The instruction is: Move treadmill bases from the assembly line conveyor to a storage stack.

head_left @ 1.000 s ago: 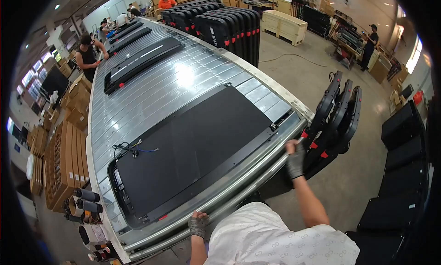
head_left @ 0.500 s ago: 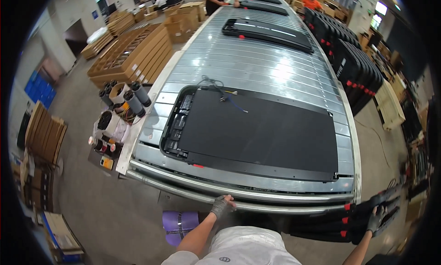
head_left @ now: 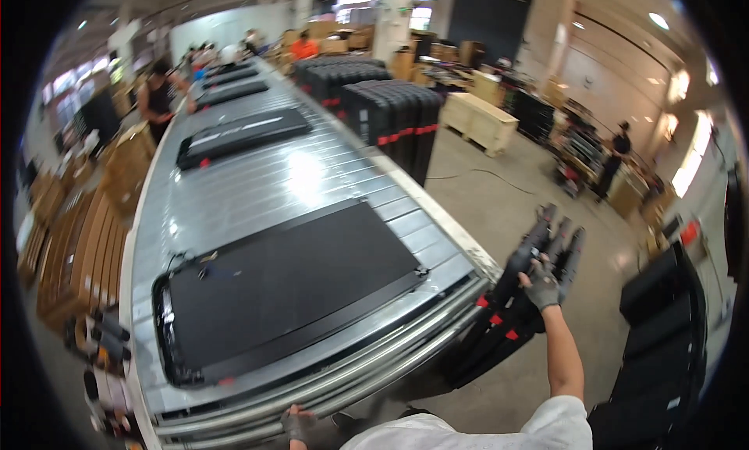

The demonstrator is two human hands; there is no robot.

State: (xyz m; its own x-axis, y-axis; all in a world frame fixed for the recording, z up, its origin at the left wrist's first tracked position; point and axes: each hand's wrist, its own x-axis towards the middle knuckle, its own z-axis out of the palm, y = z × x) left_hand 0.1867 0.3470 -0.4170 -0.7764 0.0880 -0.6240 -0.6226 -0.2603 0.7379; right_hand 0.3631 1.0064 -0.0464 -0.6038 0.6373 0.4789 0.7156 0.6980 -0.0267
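Note:
My right hand (head_left: 541, 284), in a grey fingerless glove, reaches right and grips the upper ends of several long black slab units (head_left: 468, 345) with red corner pieces. They stand on edge, side by side, against the conveyor's near right corner. My left hand (head_left: 299, 423), also gloved, is low at the near metal roller (head_left: 374, 384); its fingers are blurred, and whether it touches the roller cannot be told. On the conveyor before me lies a large flat black machine (head_left: 289, 270). An uncovered section (head_left: 165, 325) is at its left end, with loose wires (head_left: 207, 269) beside it.
The slatted metal conveyor (head_left: 257, 177) runs away from me, carrying another black machine (head_left: 246, 136) and more beyond. Black units (head_left: 390, 110) stand in rows to its right, near a wooden crate (head_left: 477, 122). Cardboard (head_left: 82, 247) is stacked left. A person (head_left: 160, 95) works at the far left side.
The view has swung to the right, so the conveyor now sits further left. My right hand stays on the black slab units; my left hand remains by the roller.

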